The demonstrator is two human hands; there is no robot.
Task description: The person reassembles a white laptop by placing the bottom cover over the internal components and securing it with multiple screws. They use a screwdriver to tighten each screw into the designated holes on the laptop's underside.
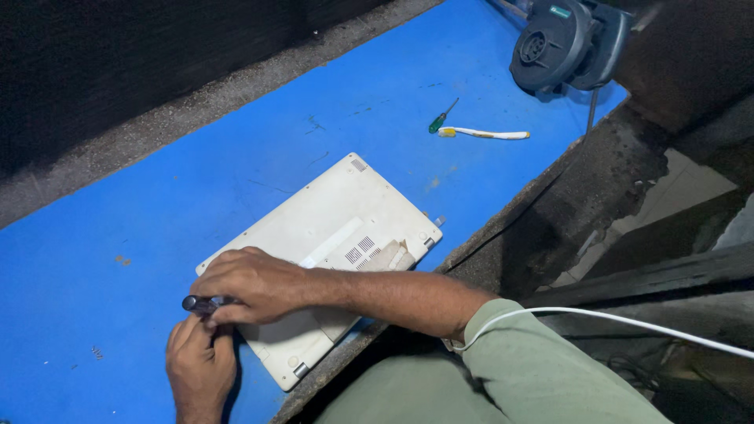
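A white laptop (338,212) lies upside down on the blue bench top (236,157), its vent slots facing up. My right hand (251,284) reaches across the laptop's near-left corner and is closed around a dark screwdriver handle (195,302). My left hand (200,365) comes up from the bottom edge, fingers together and pressed against the underside of that tool at the laptop's corner. Its fingertips are tucked under the right hand, so its grip is unclear. The tool's tip is hidden.
A small green-handled screwdriver (440,119) and a white toothbrush (488,134) lie farther back on the bench. A dark blue-grey blower (561,43) stands at the far right corner. A white cable (628,322) crosses my lap. The bench's worn dark edge (550,204) runs along the right.
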